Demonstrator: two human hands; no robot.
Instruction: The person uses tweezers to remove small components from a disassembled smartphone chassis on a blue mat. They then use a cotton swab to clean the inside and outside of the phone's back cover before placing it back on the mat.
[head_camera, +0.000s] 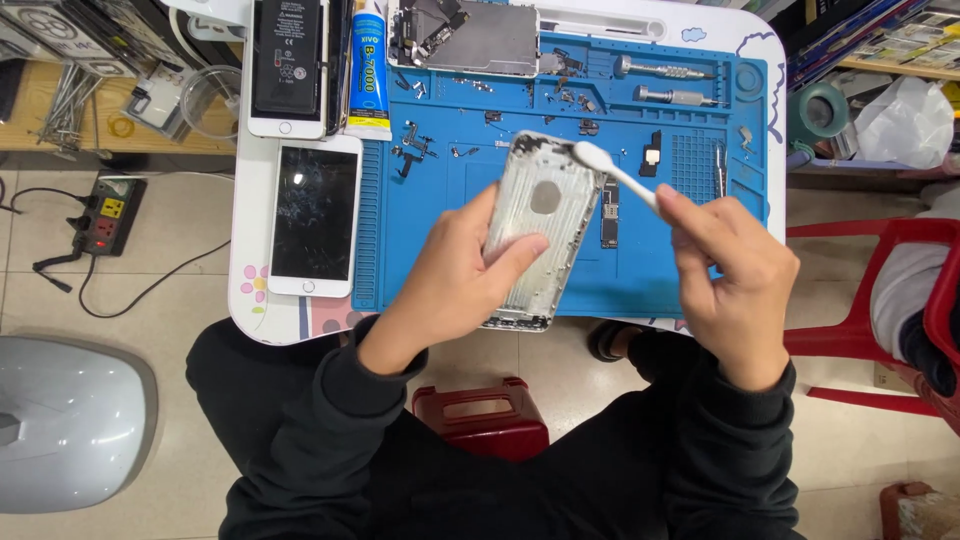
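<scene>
Both forearms, in black sleeves, reach up from the lap toward 12 o'clock and meet over the near edge of the blue work mat (640, 275). The left hand (455, 280) comes in from about 7 o'clock, palm turned inward, and is closed around a bare silver phone housing (540, 215): the thumb lies across its inner face near the middle, and the other fingers wrap behind it, out of sight. The housing is tilted, its upper end toward 1 o'clock, its lower end hanging just past the mat's near edge.

The right hand (735, 285) comes in from 5 o'clock, fingers curled tight on the handle of a white toothbrush (615, 175). The brush points toward 10 o'clock and its head touches the housing's upper right corner. The two hands are apart, joined only through brush and housing.

Just to the right of the housing, a small circuit board (609, 212) lies on the mat. At 12 o'clock the mat is crowded with loose screws and small parts, two screwdriver handles (665, 82) in the tray slots, and a metal phone plate (470, 38). At 9 o'clock a white phone (315, 215) lies screen up off the mat, with a second phone carrying a black battery (288, 60) and a tube of glue (368, 75) beyond it. A red chair (870, 290) stands close at 3 o'clock, and a red stool (480, 415) sits between the knees. The mat's lower centre is the open part.
</scene>
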